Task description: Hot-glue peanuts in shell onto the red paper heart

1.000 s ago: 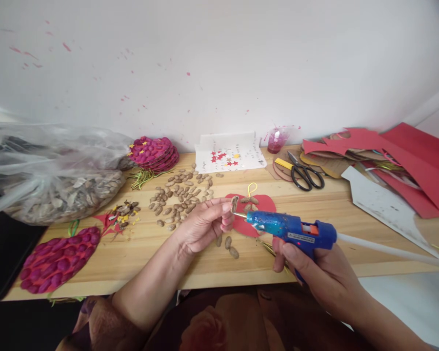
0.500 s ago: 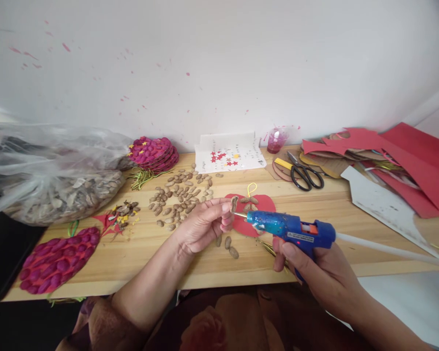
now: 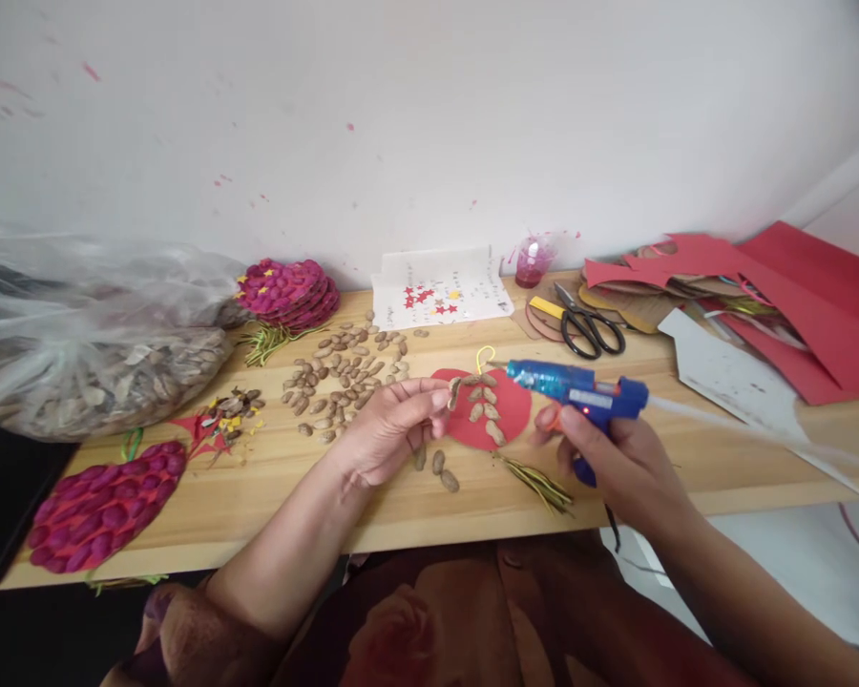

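Between the thumb and fingers of my left hand [image 3: 399, 423] is a peanut shell [image 3: 455, 391], held by the left edge of a red paper cutout [image 3: 513, 416]. Several peanut shells [image 3: 491, 412] sit in rows on that cutout, and a yellow loop [image 3: 485, 357] sticks up from its top. My right hand [image 3: 619, 458] grips a blue glue gun [image 3: 579, 386], its nozzle pointing left above the cutout and apart from the held shell. A white glue stick [image 3: 716, 415] trails from the gun's back. Loose peanut shells [image 3: 444, 472] lie just below my left fingers.
Many peanut shells [image 3: 344, 372] are scattered left of centre. Purple-covered cutouts [image 3: 107, 506] and a plastic bag [image 3: 115, 372] lie at left. Black-handled scissors [image 3: 588, 324], a cup [image 3: 534, 262], white paper [image 3: 436, 286] and red sheets [image 3: 816, 305] are toward the back. String strands [image 3: 536, 482] lie near the front edge.
The glue gun's nozzle has moved up and right, away from the peanut shell in my left hand. More of the red cutout and the string strands now shows.
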The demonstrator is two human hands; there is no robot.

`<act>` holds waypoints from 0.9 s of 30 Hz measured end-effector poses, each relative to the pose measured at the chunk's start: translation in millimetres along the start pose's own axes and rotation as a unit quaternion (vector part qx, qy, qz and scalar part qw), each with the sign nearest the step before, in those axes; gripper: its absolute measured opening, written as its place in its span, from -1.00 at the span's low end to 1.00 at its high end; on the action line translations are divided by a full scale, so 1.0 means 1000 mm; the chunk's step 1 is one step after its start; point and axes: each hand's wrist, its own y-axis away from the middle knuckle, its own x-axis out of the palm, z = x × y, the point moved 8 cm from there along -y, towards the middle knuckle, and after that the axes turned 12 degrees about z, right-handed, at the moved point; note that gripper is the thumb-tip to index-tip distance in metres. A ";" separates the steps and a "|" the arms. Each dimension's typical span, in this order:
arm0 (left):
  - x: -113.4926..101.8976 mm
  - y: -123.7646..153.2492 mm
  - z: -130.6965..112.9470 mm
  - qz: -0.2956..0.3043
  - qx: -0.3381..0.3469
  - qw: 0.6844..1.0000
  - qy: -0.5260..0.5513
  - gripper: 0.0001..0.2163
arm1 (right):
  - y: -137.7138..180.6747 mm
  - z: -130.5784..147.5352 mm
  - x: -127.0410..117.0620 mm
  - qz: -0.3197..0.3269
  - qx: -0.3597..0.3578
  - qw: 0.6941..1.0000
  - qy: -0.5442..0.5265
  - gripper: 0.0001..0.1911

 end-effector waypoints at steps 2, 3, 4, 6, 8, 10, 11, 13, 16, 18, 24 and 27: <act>-0.001 0.004 0.002 -0.029 -0.010 0.998 -0.051 -0.68 | -0.011 -0.006 -0.011 -0.029 -0.008 0.998 -0.047 -0.63; -0.001 0.007 0.002 -0.039 -0.015 0.996 -0.082 -0.69 | -0.016 -0.009 -0.014 -0.038 -0.011 0.997 -0.069 -0.64; -0.001 0.009 0.002 -0.047 -0.019 0.992 -0.114 -0.71 | -0.020 -0.012 -0.018 -0.053 -0.011 0.995 -0.086 -0.64; 0.001 0.014 0.001 -0.058 -0.029 0.982 -0.177 -0.74 | -0.027 -0.016 -0.021 -0.066 -0.012 0.991 -0.118 -0.65; 0.003 0.017 0.000 -0.064 -0.032 0.972 -0.222 -0.76 | -0.030 -0.020 -0.019 -0.067 -0.011 0.987 -0.146 -0.66; 0.005 0.017 -0.002 -0.065 -0.032 0.965 -0.252 -0.75 | -0.030 -0.022 -0.014 -0.057 -0.005 0.984 -0.172 -0.67; 0.006 0.017 -0.003 -0.066 -0.032 0.961 -0.265 -0.75 | -0.028 -0.024 -0.011 -0.052 -0.001 0.982 -0.183 -0.67; 0.007 0.013 -0.005 -0.070 -0.034 0.954 -0.290 -0.75 | -0.024 -0.026 -0.006 -0.040 0.007 0.978 -0.203 -0.67; 0.005 0.006 -0.010 -0.082 -0.020 0.946 -0.314 -0.77 | -0.017 -0.027 -0.002 -0.030 0.018 0.973 -0.229 -0.68; 0.004 0.000 -0.013 -0.084 -0.003 0.948 -0.306 -0.78 | -0.012 -0.028 -0.001 -0.021 0.031 0.969 -0.242 -0.69; 0.007 -0.003 -0.017 -0.078 -0.008 0.939 -0.334 -0.77 | -0.014 -0.020 -0.007 -0.040 0.007 0.970 -0.240 -0.70; 0.015 0.004 -0.019 -0.086 -0.014 0.913 -0.399 -0.80 | -0.025 -0.015 -0.001 -0.025 -0.011 0.961 -0.273 -0.69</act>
